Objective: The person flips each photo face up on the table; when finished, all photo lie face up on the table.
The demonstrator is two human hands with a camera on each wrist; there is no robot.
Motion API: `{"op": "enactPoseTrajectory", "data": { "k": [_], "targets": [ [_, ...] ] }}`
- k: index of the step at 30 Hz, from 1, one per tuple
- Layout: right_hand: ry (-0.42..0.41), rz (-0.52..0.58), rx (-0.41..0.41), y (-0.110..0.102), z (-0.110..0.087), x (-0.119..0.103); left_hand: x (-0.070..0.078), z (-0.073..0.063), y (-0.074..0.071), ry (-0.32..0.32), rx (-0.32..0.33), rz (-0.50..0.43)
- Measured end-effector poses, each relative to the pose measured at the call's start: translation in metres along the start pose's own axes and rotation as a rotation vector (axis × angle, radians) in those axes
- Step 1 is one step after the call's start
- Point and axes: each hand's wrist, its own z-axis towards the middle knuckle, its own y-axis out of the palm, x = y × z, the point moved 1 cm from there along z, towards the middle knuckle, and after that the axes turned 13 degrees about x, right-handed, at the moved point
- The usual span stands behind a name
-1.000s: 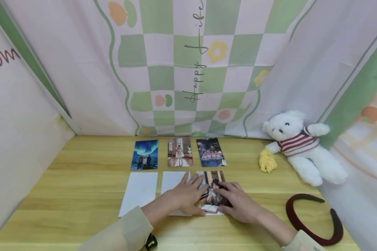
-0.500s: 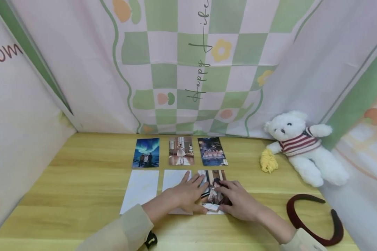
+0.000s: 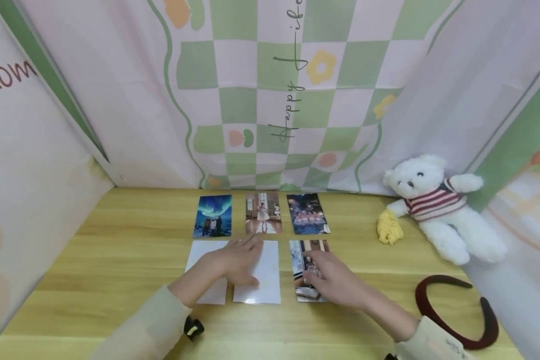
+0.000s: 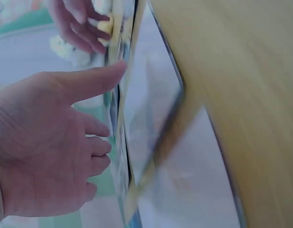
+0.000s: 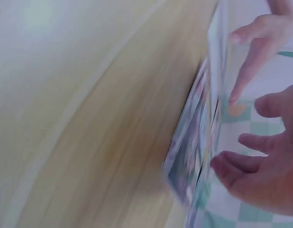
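My left hand [image 3: 234,262] hovers with loosely extended fingers across the middle white card [image 3: 267,280] and the left white card [image 3: 202,249], both blank side up. In the left wrist view, that hand [image 4: 46,142] appears apart from the cards. Over the right card of the near row, a picture card [image 3: 305,294], is my right hand [image 3: 339,280], its fingers spread and partly hiding the picture. The right wrist view shows this hand [image 5: 270,166] gripping nothing; whether a fingertip touches the card I cannot tell.
Behind lie an aurora picture card [image 3: 212,216], a dancer picture card [image 3: 263,212] and a night-scene picture card [image 3: 309,214]. At right are a white teddy bear [image 3: 436,205], yellow yarn [image 3: 389,227] and a dark red headband [image 3: 425,305]. A checkered curtain [image 3: 276,105] hangs behind the wooden table [image 3: 130,240].
My left hand has left the right picture card and moved left over the white cards. My right hand remains at the picture card. The head view has shifted slightly.
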Motion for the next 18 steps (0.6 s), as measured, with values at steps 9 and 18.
{"op": "enactPoseTrajectory", "data": {
  "k": [9, 18],
  "targets": [
    [0.342, 0.498, -0.212, 0.016, 0.009, -0.031, -0.031, -0.011, 0.009, -0.048, -0.062, 0.004],
    [0.478, 0.84, -0.181, 0.03, 0.012, -0.037, -0.054, -0.003, 0.038, -0.023, -0.039, -0.023]
  ]
}}
